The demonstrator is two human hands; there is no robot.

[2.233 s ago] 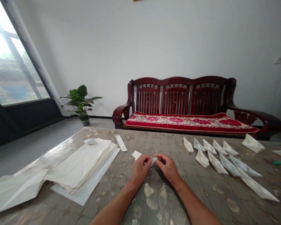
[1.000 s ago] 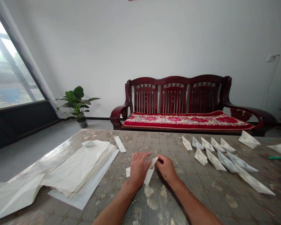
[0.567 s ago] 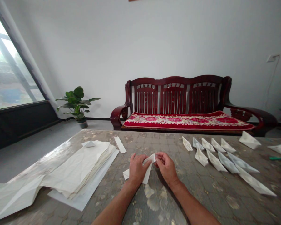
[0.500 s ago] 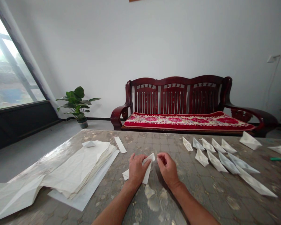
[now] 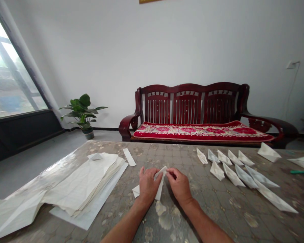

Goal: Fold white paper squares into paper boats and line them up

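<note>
A white sheet of folded paper (image 5: 159, 193) lies on the table in front of me, its corners showing on both sides of my left hand. My left hand (image 5: 149, 185) is closed on it, thumb on top, fingers behind the upper edge. At the paper's upper right corner, my right hand (image 5: 179, 186) has thumb and forefinger pinched together, touching the tip. The middle of the paper is hidden under my left hand. Off to the right stand several folded paper boats (image 5: 245, 176), white and pale blue, set in rows.
A stack of white paper sheets (image 5: 83, 182) spreads over the table's left side, with a small folded piece (image 5: 95, 156) on top. A narrow paper strip (image 5: 129, 157) lies beyond my left hand. At the right edge is a green pen-like object (image 5: 301, 172). A wooden bench (image 5: 187, 87) stands behind the table.
My right hand has moved left, from just beside the folded paper to its upper right corner, and now pinches there. My left hand stays on the paper.
</note>
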